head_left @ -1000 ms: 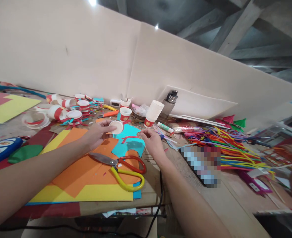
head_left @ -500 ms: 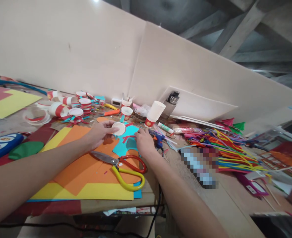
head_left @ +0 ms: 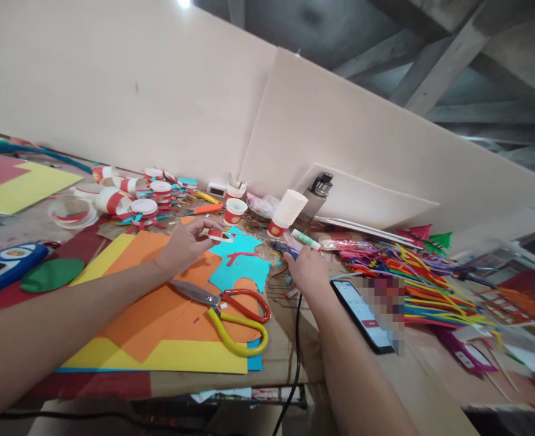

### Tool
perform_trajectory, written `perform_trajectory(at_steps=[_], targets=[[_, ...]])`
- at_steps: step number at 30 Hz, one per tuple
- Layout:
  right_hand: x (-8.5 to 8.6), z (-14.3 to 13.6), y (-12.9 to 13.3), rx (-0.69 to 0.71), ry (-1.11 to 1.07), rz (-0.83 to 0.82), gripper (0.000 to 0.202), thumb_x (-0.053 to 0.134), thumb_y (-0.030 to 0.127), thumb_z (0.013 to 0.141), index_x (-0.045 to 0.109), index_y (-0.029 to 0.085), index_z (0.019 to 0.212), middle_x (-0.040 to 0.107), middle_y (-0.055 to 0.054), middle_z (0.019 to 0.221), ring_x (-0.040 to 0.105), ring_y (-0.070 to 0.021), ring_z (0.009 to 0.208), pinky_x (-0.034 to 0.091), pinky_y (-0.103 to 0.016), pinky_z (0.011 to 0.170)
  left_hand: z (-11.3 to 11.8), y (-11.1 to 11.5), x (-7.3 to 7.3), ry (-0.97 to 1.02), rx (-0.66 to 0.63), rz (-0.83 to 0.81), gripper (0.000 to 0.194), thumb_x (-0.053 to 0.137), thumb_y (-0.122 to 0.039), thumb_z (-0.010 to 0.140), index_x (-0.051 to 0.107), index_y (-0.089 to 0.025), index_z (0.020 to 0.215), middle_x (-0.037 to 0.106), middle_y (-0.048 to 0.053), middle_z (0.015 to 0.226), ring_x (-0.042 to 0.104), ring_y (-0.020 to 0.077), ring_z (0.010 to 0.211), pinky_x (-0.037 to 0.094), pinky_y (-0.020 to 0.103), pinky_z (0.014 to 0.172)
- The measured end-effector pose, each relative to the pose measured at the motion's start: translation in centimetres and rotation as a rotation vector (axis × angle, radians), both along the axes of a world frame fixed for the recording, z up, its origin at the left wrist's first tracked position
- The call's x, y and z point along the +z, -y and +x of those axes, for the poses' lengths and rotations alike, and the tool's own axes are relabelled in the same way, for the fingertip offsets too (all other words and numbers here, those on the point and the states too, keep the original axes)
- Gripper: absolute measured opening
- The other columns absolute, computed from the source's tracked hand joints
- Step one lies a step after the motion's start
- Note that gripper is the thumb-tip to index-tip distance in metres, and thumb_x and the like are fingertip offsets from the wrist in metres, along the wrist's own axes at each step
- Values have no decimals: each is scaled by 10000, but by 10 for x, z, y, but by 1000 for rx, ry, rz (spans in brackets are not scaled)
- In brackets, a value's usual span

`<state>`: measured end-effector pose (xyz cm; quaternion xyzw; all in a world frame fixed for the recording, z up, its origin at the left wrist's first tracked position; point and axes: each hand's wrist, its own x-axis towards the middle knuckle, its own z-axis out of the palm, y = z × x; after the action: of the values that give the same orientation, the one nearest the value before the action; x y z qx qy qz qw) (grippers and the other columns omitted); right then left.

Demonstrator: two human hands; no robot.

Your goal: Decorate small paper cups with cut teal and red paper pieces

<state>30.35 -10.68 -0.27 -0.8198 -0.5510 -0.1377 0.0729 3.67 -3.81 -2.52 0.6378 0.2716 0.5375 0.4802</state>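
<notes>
Between the thumb and fingers of my left hand (head_left: 186, 243) is a small white and red paper cup piece (head_left: 217, 235), tilted on its side over the orange sheets. My right hand (head_left: 309, 265) is closed around a blue glue gun (head_left: 287, 248), whose black cord runs down over the table edge. Cyan paper (head_left: 249, 266) with red strips on it lies between my hands. In front of them, scissors (head_left: 212, 300) with one red and one yellow handle rest on orange paper (head_left: 140, 303) and yellow paper (head_left: 194, 357).
Small cup pieces (head_left: 160, 195) with red and cyan strips stand at the back left. Behind are paper cups (head_left: 288, 212) and a bottle (head_left: 316, 195). A phone (head_left: 362, 315), a glue stick (head_left: 306, 239) and many pipe cleaners (head_left: 435, 290) lie on the right.
My right hand has moved right, from the cyan paper to the glue gun, and taken hold of it. My left hand has tilted the cup piece from face-up to edge-on.
</notes>
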Motion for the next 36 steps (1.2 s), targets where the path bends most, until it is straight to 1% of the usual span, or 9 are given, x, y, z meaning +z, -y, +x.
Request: perform_trajectory(at_steps=[4, 9, 13, 18, 21, 24, 28, 32, 36], targets=[[-17, 20, -9, 8, -202, -28, 339, 602, 335, 806, 639, 124, 1068, 689, -173, 885, 655, -278, 850, 452, -346, 717, -1, 7, 4, -156, 57, 187, 183, 645, -150, 699, 683, -203, 870, 681, 70, 1023, 612, 219, 1029, 500, 345, 900], [-26, 34, -16, -65, -568, 32, 345, 648, 304, 704, 671, 148, 1010, 698, -138, 867, 660, -287, 804, 469, -364, 691, -2, 8, 2, -213, 84, 247, 263, 589, -103, 713, 660, -210, 943, 686, 59, 1042, 631, 207, 1004, 510, 342, 890], [-22, 33, -17, -38, -691, 83, 215, 620, 321, 706, 691, 189, 860, 695, -78, 786, 647, -250, 776, 473, -345, 700, -5, 4, 2, -271, 145, 407, 255, 548, -52, 710, 651, -215, 877, 694, 59, 1020, 614, 208, 1047, 465, 363, 963], [-11, 28, -17, -65, -723, 183, 306, 623, 394, 702, 653, 154, 889, 686, -122, 862, 640, -269, 802, 479, -379, 714, -8, 2, 5, -291, 174, 510, 202, 560, -62, 720, 638, -224, 814, 690, 63, 1006, 602, 217, 1052, 438, 400, 998], [-8, 26, -17, -62, -786, 249, 303, 611, 358, 707, 595, 162, 937, 670, -110, 873, 634, -235, 746, 498, -364, 664, -8, 3, 7, -297, 184, 520, 200, 581, -55, 699, 646, -227, 777, 681, 65, 978, 600, 221, 1023, 443, 401, 983], [-6, 18, -14, 46, -988, 342, 272, 595, 258, 681, 524, 194, 936, 647, -64, 865, 619, -180, 678, 510, -313, 595, -9, 3, 8, -309, 170, 540, 205, 592, -44, 693, 657, -225, 763, 679, 70, 964, 600, 222, 1007, 446, 400, 976], [5, -1, -6, 282, -1169, 421, 302, 550, 206, 664, 469, 217, 954, 634, -9, 798, 593, -153, 624, 485, -279, 540, -11, -3, 6, -338, 188, 693, 209, 579, -39, 733, 654, -220, 808, 683, 75, 977, 611, 210, 1005, 471, 389, 949], [15, -20, 6, 483, -1165, 402, 264, 531, 213, 701, 466, 221, 957, 598, 34, 701, 526, -131, 550, 451, -272, 529, -13, -10, 4, -386, 280, 935, 197, 559, -30, 775, 605, -209, 842, 695, 57, 937, 632, 179, 970, 512, 359, 888], [14, -27, 11, 547, -1082, 391, 283, 534, 233, 732, 493, 217, 1011, 609, 13, 746, 541, -150, 613, 468, -290, 574, -13, -11, 4, -445, 308, 1111, 230, 565, 0, 765, 566, -206, 865, 711, 62, 1020, 633, 180, 1019, 515, 352, 881]])
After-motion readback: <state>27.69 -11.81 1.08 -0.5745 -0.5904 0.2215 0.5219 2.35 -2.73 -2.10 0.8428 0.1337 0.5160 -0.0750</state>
